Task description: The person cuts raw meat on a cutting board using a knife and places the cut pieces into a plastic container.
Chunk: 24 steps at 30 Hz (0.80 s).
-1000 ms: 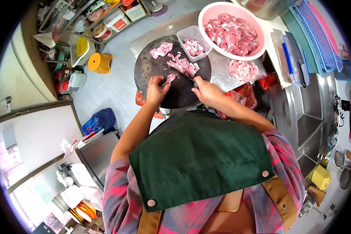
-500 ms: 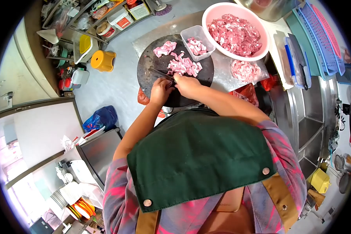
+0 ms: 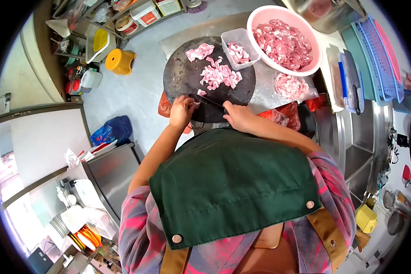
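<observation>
My right hand is wrapped round the handle of a dark-bladed knife. Its blade points left over the near part of a round dark chopping board. Close to the blade's tip, my left hand is closed on a small piece of meat, mostly hidden by the fingers. A single small meat scrap lies just beyond the blade. Farther back on the board are a pile of sliced pale-pink meat and a smaller clump of meat. A clear plastic container holding slices stands at the board's right edge.
A pink basin heaped with cut meat stands on the metal table at right. Near it sits a bag of pale meat. Red plastic bags hang below the edge. A yellow stool is on the floor at left.
The knife and my right hand have moved right and towards me, away from the pile. My left hand has shifted slightly nearer my body. A small scrap now shows beyond the blade.
</observation>
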{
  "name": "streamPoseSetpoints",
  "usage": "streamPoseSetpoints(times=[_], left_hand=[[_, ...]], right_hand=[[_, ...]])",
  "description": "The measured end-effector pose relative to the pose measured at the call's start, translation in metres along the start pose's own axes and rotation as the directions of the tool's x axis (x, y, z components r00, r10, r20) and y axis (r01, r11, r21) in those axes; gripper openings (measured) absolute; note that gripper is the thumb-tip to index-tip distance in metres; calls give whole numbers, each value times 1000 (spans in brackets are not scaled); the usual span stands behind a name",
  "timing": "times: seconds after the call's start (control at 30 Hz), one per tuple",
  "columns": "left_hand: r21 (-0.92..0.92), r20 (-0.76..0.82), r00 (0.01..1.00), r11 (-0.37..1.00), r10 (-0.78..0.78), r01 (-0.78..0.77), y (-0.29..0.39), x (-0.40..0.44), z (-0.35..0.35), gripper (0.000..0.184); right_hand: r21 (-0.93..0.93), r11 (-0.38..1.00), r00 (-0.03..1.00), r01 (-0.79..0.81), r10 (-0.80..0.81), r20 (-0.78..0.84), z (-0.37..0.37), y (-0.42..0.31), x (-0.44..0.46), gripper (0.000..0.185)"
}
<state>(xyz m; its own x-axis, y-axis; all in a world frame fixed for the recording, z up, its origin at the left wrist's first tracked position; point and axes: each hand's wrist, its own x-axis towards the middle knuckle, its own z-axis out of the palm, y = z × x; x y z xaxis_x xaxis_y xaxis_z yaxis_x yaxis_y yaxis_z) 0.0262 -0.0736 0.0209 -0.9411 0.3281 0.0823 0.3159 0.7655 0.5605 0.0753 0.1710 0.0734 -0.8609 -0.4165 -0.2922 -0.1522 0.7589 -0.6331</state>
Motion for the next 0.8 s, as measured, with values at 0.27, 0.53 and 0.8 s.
streamPoseSetpoints(times=[0.27, 0.53, 0.8], left_hand=[[-127, 140, 976, 981, 166, -148, -13, 2, 16, 9], [-78, 124, 991, 996, -40, 50, -11, -11, -13, 12], [-574, 144, 940, 747, -310, 334, 13, 36, -2, 17]], right_hand=[[-15, 999, 998, -49, 49, 28, 11, -41, 73, 20], [-28, 992, 989, -124, 126, 81, -11, -4, 10, 27], [134, 976, 944, -173, 203, -261, -36, 8, 13, 34]])
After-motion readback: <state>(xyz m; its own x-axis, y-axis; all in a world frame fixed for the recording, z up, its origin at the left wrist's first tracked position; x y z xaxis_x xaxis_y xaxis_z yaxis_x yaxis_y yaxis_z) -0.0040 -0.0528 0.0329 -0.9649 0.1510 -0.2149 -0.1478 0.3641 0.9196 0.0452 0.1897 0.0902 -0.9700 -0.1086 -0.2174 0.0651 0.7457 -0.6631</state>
